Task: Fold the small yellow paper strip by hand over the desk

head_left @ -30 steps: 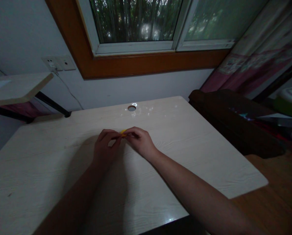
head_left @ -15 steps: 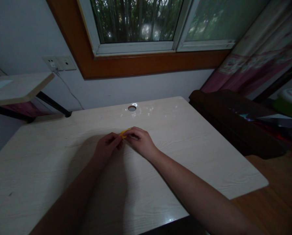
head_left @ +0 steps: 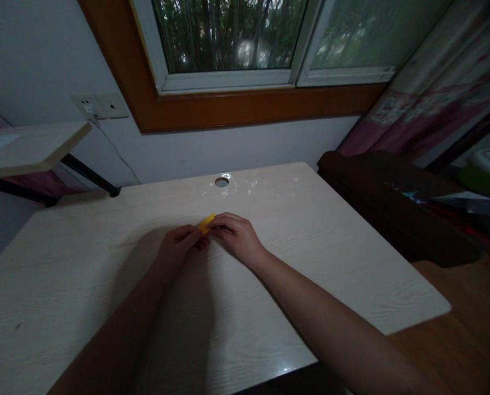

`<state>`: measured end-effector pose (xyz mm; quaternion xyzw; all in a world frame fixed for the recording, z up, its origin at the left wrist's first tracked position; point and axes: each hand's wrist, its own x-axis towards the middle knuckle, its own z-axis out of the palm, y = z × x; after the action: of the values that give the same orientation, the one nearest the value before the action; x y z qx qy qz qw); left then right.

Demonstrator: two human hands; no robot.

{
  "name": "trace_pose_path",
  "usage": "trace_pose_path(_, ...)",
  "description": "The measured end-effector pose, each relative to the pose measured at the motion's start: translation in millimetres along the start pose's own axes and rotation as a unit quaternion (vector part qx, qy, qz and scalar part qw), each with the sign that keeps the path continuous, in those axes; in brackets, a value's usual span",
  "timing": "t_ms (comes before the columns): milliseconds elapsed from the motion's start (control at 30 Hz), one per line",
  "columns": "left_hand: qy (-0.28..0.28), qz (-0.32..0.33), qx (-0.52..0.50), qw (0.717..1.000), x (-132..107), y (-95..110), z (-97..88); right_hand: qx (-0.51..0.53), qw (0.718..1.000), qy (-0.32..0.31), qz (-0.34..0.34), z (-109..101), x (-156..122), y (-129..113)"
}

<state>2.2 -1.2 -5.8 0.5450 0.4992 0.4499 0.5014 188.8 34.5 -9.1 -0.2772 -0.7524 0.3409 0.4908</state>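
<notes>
1 small yellow piece (head_left: 207,223) over a pale table (head_left: 311,236), left hand (head_left: 180,241) pinching its near end between thumb and fingers, right hand (head_left: 235,235) pinching its right side, 1 round hole (head_left: 221,182) near the table's far edge, a window (head_left: 228,41) beyond

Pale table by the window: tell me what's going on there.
A person pinches a small yellow piece between the fingers of the left hand and the right hand, held close together over the pale table. The round hole in the tabletop lies beyond the hands. The fingers cover part of the piece, so its full shape can't be told.
</notes>
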Motion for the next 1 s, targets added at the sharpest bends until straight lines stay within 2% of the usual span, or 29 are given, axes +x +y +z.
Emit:
trace_pose_path(367, -0.014, -0.006, 0.075, 0.997, -1.0, 8.5, 2.9, 0.009, 1.000, -0.019, 0.022, -4.1, 2.8, -4.7)
trace_pose_path(1000, -0.009, -0.003, 0.100, 0.995, -1.8, 11.1, 8.7, 0.017, 0.999, -0.017, 0.048, 0.2, -1.0, 0.2)
